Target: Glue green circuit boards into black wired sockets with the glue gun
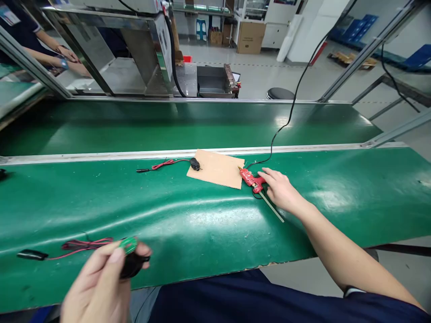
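My left hand (101,282) is low at the near edge of the green mat (188,224), pinching a small black round part with a green circuit board (129,255). Red and black wires (84,246) trail left from it to a black connector (32,255). My right hand (281,190) reaches out over the mat, fingers spread, its fingertips touching the handle of a red glue gun (251,178). The gun's nozzle lies on a brown cardboard sheet (217,168). A second black part with red wire (175,163) lies at the cardboard's left edge.
A black cable (289,112) runs from the glue gun up across the green conveyor belt (188,123). A metal machine frame (128,49) stands behind the belt. Another person's arms (57,51) rest at the far left. Cartons and a stool (280,93) stand on the floor beyond.
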`<state>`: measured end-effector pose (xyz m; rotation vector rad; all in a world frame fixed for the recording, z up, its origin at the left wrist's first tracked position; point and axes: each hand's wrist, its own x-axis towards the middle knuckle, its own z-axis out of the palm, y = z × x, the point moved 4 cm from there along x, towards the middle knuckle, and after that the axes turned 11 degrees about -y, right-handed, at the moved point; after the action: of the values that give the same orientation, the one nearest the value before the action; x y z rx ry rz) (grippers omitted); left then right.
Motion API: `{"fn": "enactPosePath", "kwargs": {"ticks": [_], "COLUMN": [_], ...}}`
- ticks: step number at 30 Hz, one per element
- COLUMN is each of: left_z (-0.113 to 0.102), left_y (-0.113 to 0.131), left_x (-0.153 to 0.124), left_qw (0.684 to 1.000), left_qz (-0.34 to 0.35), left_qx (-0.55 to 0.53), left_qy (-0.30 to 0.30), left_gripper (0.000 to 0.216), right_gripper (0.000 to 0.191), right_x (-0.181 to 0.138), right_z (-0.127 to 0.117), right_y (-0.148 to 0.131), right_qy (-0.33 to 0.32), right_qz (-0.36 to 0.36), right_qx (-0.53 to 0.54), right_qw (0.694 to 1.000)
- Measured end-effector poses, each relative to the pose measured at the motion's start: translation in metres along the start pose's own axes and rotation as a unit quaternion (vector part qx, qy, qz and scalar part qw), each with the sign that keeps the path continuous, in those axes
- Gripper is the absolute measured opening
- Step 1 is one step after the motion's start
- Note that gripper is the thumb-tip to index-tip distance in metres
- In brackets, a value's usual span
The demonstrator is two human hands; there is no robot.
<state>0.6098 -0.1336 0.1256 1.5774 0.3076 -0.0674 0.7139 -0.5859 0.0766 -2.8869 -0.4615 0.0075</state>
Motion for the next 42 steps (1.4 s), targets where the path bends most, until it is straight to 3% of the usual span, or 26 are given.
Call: {"fn": "enactPosePath", "kwargs": {"ticks": [7, 13, 19, 23, 32, 36, 42], "left_z": [0.088, 0.124, 0.134, 0.139, 0.149, 0.151, 0.155], "left_y": [-0.047, -0.053, -0.057, -0.056, -0.056, -0.059, -0.061], "left_x": [0.052, 0.068, 0.073, 0.072, 0.065, 0.063, 0.059], "left_qw": [0.983, 0.971, 0.967, 0.963, 0.952, 0.95, 0.943], "left_qz": [-0.07, -0.052, -0.06, -0.071, -0.078, -0.081, -0.087], "left_qx": [-0.112, -0.12, -0.096, -0.095, -0.101, -0.101, -0.109], "left_qy": [-0.125, -0.198, -0.228, -0.241, -0.278, -0.284, -0.303], "left_gripper": [0.03, 0.03, 0.03, 0.029, 0.029, 0.026, 0.025], "right_gripper": [0.047, 0.038, 0.032, 0.027, 0.03, 0.033, 0.032], "right_x": [0.011, 0.006, -0.009, -0.016, -0.025, -0.025, -0.024], "right_z": [0.026, 0.032, 0.023, 0.006, -0.007, -0.01, -0.006], "right_y": [0.008, 0.021, 0.021, 0.002, -0.073, -0.085, -0.091], "right_qy": [-0.027, 0.003, 0.047, 0.071, -0.067, -0.091, -0.116], "right_qz": [-0.025, -0.046, -0.05, -0.073, -0.18, -0.223, -0.224], "right_qx": [-0.052, -0.035, 0.018, 0.091, 0.198, 0.217, 0.222], "right_qw": [0.998, 0.998, 0.998, 0.991, 0.961, 0.946, 0.942]}}
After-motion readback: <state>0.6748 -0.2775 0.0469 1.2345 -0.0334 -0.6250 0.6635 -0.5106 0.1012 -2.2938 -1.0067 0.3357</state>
